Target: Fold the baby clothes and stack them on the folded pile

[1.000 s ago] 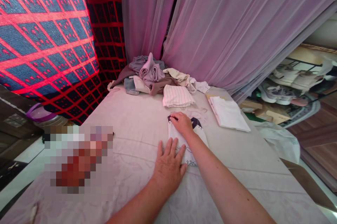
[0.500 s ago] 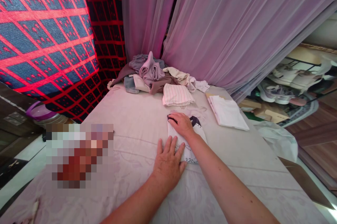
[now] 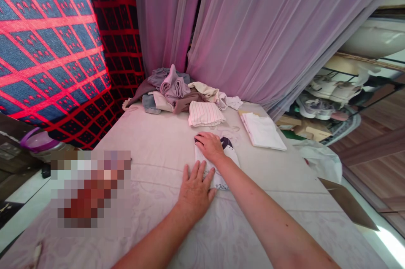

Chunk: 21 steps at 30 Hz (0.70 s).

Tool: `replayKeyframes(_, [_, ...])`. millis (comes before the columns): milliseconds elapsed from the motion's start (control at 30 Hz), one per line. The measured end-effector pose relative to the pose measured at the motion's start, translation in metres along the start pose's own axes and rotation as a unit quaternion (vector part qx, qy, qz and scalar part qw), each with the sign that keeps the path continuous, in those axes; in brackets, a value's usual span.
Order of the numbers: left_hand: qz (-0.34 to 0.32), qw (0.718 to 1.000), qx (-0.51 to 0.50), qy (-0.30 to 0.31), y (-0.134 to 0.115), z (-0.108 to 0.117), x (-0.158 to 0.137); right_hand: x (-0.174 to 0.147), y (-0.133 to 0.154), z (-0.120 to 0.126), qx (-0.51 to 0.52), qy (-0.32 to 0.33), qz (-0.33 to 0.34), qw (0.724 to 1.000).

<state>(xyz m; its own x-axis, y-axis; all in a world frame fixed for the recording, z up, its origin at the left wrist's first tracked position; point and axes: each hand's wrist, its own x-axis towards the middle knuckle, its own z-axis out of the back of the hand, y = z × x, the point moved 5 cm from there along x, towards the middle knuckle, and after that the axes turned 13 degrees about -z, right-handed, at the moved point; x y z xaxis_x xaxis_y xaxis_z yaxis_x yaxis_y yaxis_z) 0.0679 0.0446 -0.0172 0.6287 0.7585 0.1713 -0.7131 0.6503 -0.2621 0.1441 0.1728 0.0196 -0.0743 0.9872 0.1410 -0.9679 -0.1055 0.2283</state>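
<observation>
1. At the far left corner of the white folded cloth with dark patches and lettering [image 3: 219,179], the right hand [image 3: 210,146] lies with its fingers bent over the dark edge; whether thumb and fingers pinch the fabric I cannot tell.
2. The left hand [image 3: 194,193] rests palm down, fingers spread, across the cloth's near left side and the pale patterned sheet [image 3: 152,142]; it clamps nothing.
3. Over the last second, the right fingers have settled a little flatter on that corner, while the cloth keeps its place on the sheet. This suggests pressing more than lifting, with the fold left intact.
4. Just beyond lies a pink-and-white striped folded garment [image 3: 207,116], with a heap of mixed grey, mauve and cream clothes [image 3: 177,96] behind it.
5. To the right, apart, sits a white folded fabric stack [image 3: 264,130]. The whole scene has shifted leftward in view, probably from a head turn.
</observation>
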Motion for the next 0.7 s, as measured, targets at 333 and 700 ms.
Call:
replayKeyframes(333, [0.004,0.999,0.037,0.002,0.002,0.000,0.001,-0.067,-0.057,0.007,-0.046,0.036,-0.124,0.991])
replayKeyframes(700, [0.057,0.996,0.033,-0.060,0.025,0.026,0.002,-0.092,-0.081,0.031,0.011,-0.038,-0.237,0.971])
